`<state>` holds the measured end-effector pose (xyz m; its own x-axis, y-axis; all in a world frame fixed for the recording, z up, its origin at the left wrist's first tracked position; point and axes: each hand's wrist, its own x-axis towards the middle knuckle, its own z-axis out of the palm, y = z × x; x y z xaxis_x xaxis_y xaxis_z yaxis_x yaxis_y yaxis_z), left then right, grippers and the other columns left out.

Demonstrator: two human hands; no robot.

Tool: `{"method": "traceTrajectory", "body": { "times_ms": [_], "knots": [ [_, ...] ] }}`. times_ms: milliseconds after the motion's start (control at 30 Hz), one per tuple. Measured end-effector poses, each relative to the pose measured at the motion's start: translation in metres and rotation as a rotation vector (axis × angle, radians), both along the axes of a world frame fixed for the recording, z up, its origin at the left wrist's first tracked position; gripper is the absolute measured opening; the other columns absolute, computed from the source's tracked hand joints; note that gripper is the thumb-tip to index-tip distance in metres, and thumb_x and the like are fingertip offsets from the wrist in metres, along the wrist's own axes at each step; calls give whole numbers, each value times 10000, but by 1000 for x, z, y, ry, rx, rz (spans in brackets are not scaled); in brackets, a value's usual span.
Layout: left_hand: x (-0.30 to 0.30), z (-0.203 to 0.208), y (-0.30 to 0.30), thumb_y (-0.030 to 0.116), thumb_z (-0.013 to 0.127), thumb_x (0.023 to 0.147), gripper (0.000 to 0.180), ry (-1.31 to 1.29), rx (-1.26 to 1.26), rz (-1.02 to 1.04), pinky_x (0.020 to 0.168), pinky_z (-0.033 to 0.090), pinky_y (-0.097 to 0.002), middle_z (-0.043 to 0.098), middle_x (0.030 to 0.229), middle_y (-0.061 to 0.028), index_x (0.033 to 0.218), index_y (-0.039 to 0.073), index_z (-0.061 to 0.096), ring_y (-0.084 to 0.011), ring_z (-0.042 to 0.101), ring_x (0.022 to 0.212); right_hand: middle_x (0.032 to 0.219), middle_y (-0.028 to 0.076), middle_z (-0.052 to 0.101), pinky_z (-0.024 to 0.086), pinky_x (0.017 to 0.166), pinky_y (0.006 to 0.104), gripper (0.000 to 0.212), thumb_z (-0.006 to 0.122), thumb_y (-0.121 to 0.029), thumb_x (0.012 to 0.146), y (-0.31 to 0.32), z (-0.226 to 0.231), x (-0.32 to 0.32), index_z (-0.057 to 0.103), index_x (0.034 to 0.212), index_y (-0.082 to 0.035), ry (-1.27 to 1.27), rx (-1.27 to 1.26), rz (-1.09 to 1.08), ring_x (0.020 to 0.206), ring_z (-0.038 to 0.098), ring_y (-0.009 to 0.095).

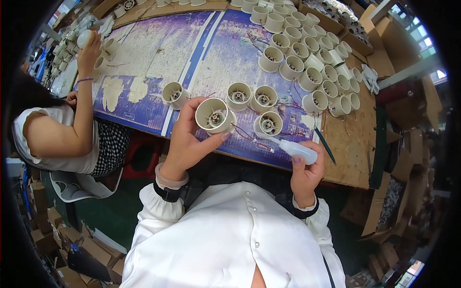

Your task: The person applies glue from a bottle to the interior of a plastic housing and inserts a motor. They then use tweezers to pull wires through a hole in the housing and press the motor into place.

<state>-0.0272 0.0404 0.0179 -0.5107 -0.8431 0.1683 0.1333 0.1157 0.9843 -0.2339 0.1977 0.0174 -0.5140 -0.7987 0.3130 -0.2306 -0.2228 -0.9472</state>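
Observation:
My left hand (190, 142) is closed around a cream plastic cup-shaped housing (227, 126), tilted so that the small motor inside shows. Thin red and dark wires with a white connector (269, 149) trail from its right side. In my right hand (308, 174) is a small translucent squeeze bottle (298, 150), its narrow nozzle pointing left towards a nearby housing (268, 125) that stands on the table. Whether the nozzle touches it I cannot tell. Two more housings (238, 95) stand just behind, and another housing (175, 95) lies tilted beyond my left hand.
Many similar housings (293, 67) crowd the right rear of the worn purple table (153, 62). A dark green pen-like tool (326, 146) lies right of my right hand. At the left sits a co-worker (57, 129), one arm raised. Open cardboard boxes (384, 201) stand at the right.

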Motion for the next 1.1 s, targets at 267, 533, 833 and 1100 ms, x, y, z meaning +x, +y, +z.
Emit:
{"method": "traceTrajectory", "body": {
  "times_ms": [267,533,833,1100],
  "knots": [
    [0,-1,2,80,783,721,657,-13,-25,2,945,439,-311,540,1177,-92,1252,27,399,-168,546,1096,965,64,601,462,740,222,283,675,-130,873,0,0,1,521,1074,-4,34,31,-4,833,548,94],
    [-3,0,3,93,814,694,657,-72,-120,31,908,462,-300,546,1168,-86,1229,37,436,-167,559,1076,962,63,603,459,742,224,277,674,-129,874,1,-3,0,525,1073,-6,46,36,-3,830,546,95],
    [-5,6,5,61,815,675,619,-182,-268,66,875,473,-291,554,1200,-98,1194,43,477,-175,575,1051,944,24,562,408,675,192,228,603,-162,920,1,-9,0,512,1080,-28,68,73,-14,765,499,66],
    [-6,5,5,59,818,672,614,-227,-357,79,817,474,-264,569,1194,-74,1191,48,490,-151,591,989,964,28,558,415,688,194,229,604,-158,919,0,-11,-3,510,1083,-29,110,84,-22,780,504,67]
  ]
}}
